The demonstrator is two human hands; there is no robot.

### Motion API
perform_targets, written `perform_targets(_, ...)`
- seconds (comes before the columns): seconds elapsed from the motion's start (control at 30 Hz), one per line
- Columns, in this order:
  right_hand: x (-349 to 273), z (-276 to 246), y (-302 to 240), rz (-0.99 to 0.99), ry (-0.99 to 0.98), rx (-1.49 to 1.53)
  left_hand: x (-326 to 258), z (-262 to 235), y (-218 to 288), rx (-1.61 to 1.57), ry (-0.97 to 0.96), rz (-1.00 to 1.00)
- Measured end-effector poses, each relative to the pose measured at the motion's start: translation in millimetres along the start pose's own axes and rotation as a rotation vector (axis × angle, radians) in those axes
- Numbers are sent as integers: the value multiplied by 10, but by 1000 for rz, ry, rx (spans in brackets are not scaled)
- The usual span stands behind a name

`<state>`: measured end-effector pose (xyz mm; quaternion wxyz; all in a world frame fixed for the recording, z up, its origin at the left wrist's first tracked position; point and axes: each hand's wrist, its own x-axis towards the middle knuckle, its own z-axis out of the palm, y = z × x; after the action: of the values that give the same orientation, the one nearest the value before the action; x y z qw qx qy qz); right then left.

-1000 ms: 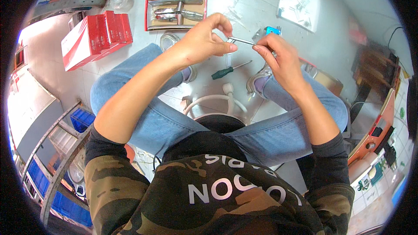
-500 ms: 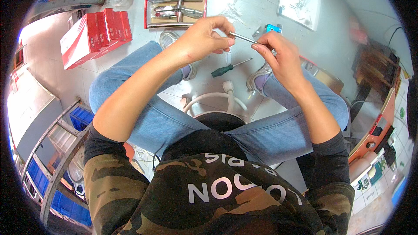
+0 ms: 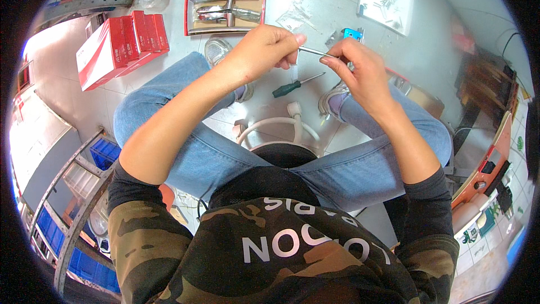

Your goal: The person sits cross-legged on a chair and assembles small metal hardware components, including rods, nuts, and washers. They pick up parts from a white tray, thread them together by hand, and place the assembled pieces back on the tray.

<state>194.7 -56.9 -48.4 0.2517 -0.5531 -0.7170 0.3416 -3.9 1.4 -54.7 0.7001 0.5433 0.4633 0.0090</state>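
A thin silvery metal rod (image 3: pixel 315 52) runs between my two hands, above the floor in front of my knees. Its left end disappears into my left hand (image 3: pixel 271 48), whose fingers are curled closed around it with the thumb on top. At the other end my right hand (image 3: pixel 360 70) pinches the rod between thumb and forefinger. Below them on the floor lies a screwdriver (image 3: pixel 288 89) with a dark green handle, its shaft pointing right. Beyond my left hand sits an open cardboard box (image 3: pixel 190 14) holding shiny metal parts, one of them wrapped in clear plastic.
Red-and-white boxes (image 3: pixel 121 48) stand at the left. A white tray (image 3: pixel 368 11) of small metal pieces lies at the far right, near a small blue object (image 3: pixel 353 34). Clear plastic bags (image 3: pixel 295 19) are scattered between. A metal-framed rack (image 3: pixel 70 236) borders my left side.
My left hand has closed further around its end of the rod, its thumb now raised over the fingers. My right hand keeps its pinch nearly in place.
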Motion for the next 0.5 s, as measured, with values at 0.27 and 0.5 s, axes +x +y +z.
perform_targets(0.27,3,14,14,-31,42,-1,23,-14,-17,-81,26,88)
perform_targets(0.5,-3,17,30,-22,45,-10,22,-26,-2,-87,65,-33)
